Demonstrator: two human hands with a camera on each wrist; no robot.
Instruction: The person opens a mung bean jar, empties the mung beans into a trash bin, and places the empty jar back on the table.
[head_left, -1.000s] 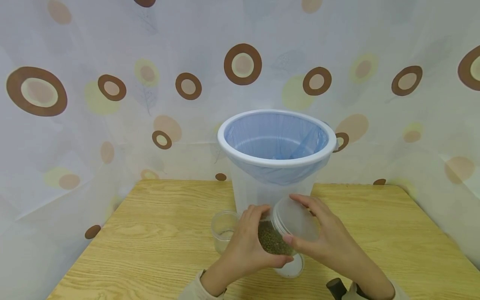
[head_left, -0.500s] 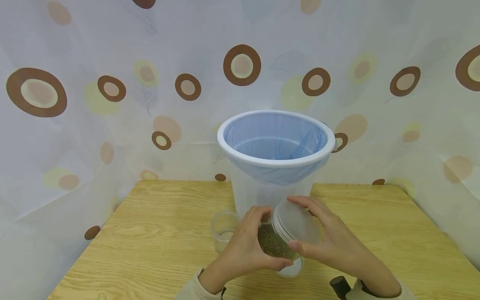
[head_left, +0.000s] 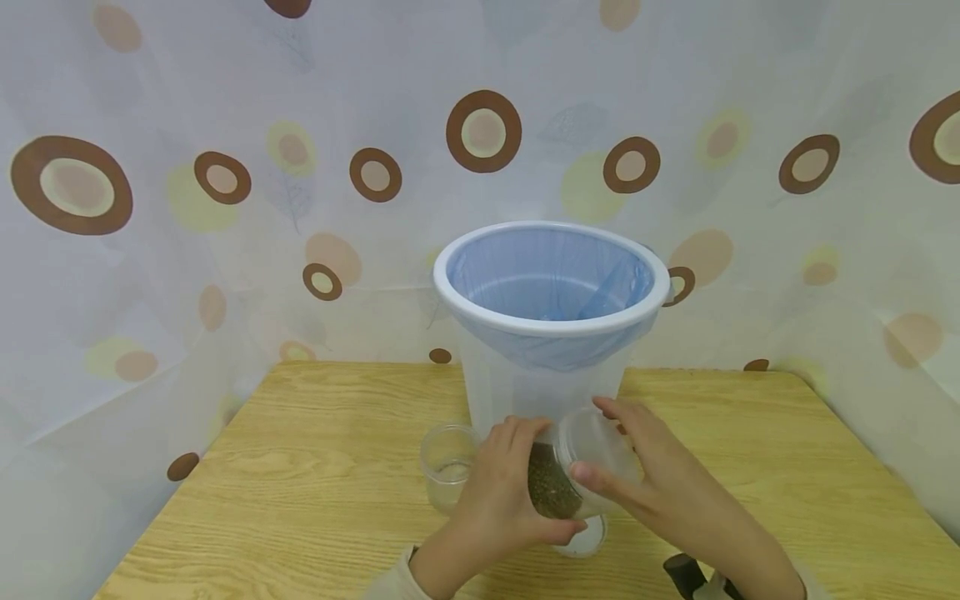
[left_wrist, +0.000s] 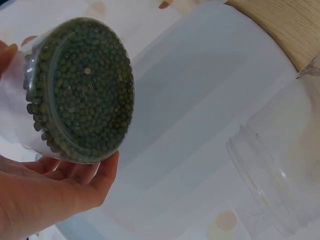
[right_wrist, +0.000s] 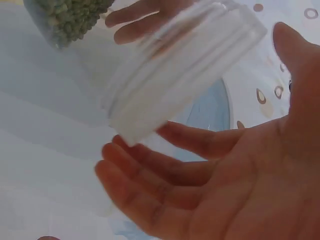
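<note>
Above the wood-grained counter (head_left: 330,475), before a white bin (head_left: 547,327), a tilted bean jar (head_left: 551,487) is gripped by the left hand (head_left: 497,492). Its lid (head_left: 603,442) (translucent) is surrounded by the loosely spread right hand (head_left: 662,468).

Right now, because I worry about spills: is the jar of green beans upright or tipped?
Tipped: in the head view, the jar leans over, its top end pointing toward the right hand.
</note>
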